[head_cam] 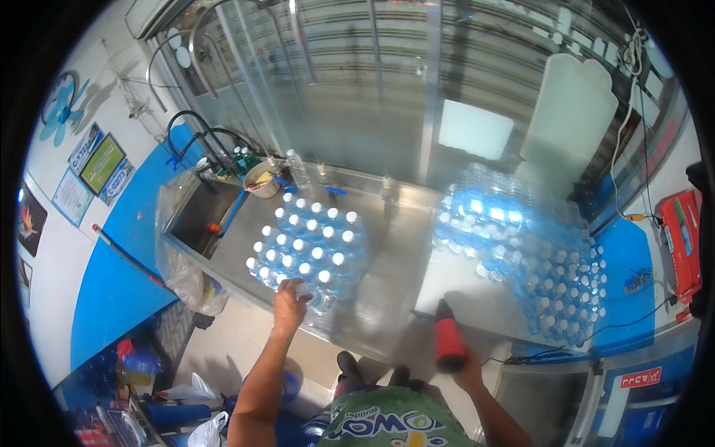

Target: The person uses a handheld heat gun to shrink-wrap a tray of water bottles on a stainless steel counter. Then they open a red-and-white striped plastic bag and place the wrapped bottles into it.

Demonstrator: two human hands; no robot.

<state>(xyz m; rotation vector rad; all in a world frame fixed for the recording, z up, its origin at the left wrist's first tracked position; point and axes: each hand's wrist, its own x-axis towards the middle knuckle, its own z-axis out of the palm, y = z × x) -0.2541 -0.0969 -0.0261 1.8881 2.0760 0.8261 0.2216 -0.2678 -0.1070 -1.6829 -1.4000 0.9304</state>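
My left hand (290, 304) is at the near corner of a block of clear plastic bottles (318, 234), its fingers curled around the top of one bottle (302, 289). White caps show on the block's bottles, which stand upright in rows on a stainless steel counter (385, 262). My right hand (469, 371) grips what looks like a red and black heat gun (449, 343). Its dark nozzle points away from me, over the front edge of a white-topped surface (447, 290). The fingers on the tool's handle are partly hidden behind its body.
More capped bottles (564, 290) stand at the right, with wrapped bottles (491, 207) behind them. A sink basin (209, 215) and a small tub (261, 180) are at the left. Blue-handled taps (335, 191) line the counter's back. Black cords (536, 356) trail along the right front edge.
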